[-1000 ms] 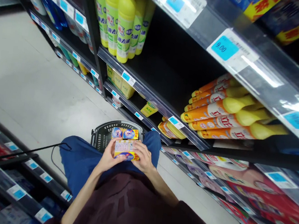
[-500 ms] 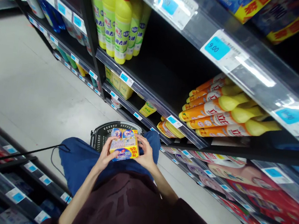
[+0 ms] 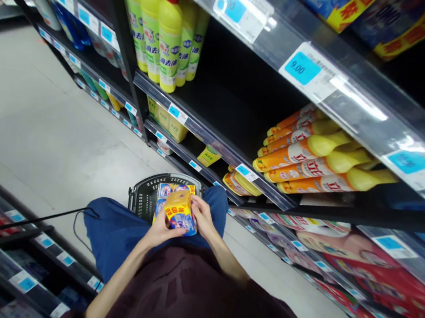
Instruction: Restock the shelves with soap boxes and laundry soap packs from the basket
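A yellow and blue soap multipack [image 3: 180, 214] is held over my lap with both hands. My left hand [image 3: 160, 228] is closed under its near left corner. My right hand [image 3: 202, 216] is closed on its right side, fingers along the edge. The pack is turned on edge so its narrow yellow side faces up. Just beyond it a black plastic shopping basket [image 3: 142, 195] stands on the floor, with another blue and yellow pack [image 3: 164, 190] inside. My knees in blue trousers [image 3: 111, 226] frame the basket.
Shelving on the right holds upright green bottles [image 3: 171, 35], orange and yellow bottles lying flat [image 3: 313, 161] and yellow refill pouches [image 3: 209, 155], with blue price tags [image 3: 302, 68] along the rails. A second shelf unit [image 3: 0, 246] runs at the lower left. Grey floor [image 3: 39, 117] stretches ahead.
The pack has been turned in my hands from label side up onto its edge. My left hand slid beneath it. The view shifted slightly.
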The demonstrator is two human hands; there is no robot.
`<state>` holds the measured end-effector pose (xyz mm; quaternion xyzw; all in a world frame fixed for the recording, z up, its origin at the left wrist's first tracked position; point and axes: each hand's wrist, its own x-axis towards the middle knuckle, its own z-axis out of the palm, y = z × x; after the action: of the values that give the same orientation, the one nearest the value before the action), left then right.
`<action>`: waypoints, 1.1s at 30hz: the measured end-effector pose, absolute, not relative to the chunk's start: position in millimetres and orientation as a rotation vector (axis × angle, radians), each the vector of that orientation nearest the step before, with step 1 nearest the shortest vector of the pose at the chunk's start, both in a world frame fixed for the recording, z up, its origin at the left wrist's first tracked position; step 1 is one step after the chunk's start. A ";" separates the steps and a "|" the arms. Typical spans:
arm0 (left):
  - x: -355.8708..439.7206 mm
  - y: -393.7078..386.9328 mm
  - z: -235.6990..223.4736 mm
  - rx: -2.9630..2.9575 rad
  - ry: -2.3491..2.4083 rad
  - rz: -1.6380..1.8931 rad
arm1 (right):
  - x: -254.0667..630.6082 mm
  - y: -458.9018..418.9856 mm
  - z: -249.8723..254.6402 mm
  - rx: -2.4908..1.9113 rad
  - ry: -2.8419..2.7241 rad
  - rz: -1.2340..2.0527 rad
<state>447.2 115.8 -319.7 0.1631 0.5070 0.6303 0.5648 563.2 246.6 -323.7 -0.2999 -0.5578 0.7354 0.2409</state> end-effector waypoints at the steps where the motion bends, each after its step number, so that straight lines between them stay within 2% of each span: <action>1: 450.8 115.6 -321.9 0.333 1.178 1.474 | 563.4 245.1 -321.3 -0.815 -1.576 2.009; 10: 461.2 110.9 -341.8 0.012 0.922 1.568 | 571.8 255.9 -289.0 -0.659 -1.688 2.153; 17: 458.6 117.2 -333.3 0.059 0.936 1.587 | 570.0 258.2 -263.1 -0.467 -1.946 2.010; 20: 459.9 122.2 -325.3 0.072 0.964 1.616 | 570.6 255.7 -266.6 -0.510 -2.015 1.923; 27: 461.7 127.1 -311.3 0.155 1.119 1.591 | 568.8 252.6 -288.0 -0.610 -1.720 2.004; 33: 434.9 127.0 -293.6 0.447 1.307 1.503 | 570.1 249.0 -302.7 -0.712 -1.608 2.071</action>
<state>434.9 127.0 -293.6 0.1868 0.5458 0.6275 0.5228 570.1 249.0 -302.7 -0.2562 -0.5785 0.7451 0.2109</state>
